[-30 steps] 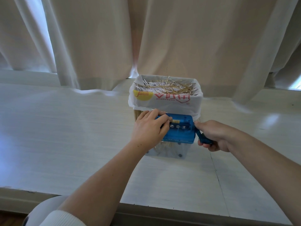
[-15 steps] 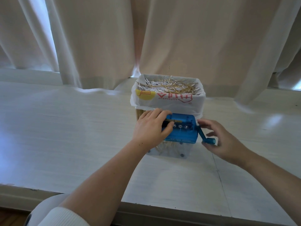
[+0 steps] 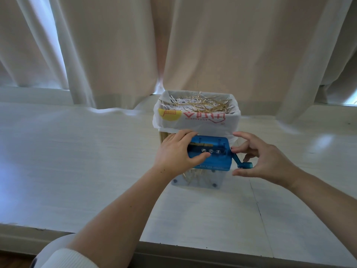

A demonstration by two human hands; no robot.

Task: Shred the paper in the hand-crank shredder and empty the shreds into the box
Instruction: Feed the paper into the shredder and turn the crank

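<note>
So the right hand (image 3: 264,161) has let go of the crank handle (image 3: 245,165). A second ago it was wrapped around it mid-turn; now the fingers are spread wide and loose, cupped around the knob without gripping it, thumb below and fingertips near the blue top's right edge. The left hand (image 3: 177,153) hasn't budged: it's laid flat over the left part of the shredder (image 3: 209,153) with the thumb pressing on the blue lid, fingers curled over the far edge, steadying the thing.

The shredder sits on the bench (image 3: 77,161), mid-scene, touching or just in front of the box (image 3: 197,120), which has a white printed bag as a liner and is already heaped with shreds (image 3: 199,105). You can see a small bunch of tan strips (image 3: 195,174) in the clear bin under the blue top. A sliver of tan still shows in the feed slot, though I can't tell if it's uncut paper.

My guess: cranking is paused or finished, and that open right hand is either re-gripping or moving to take hold of the top so the bin can be dumped into the box.
</note>
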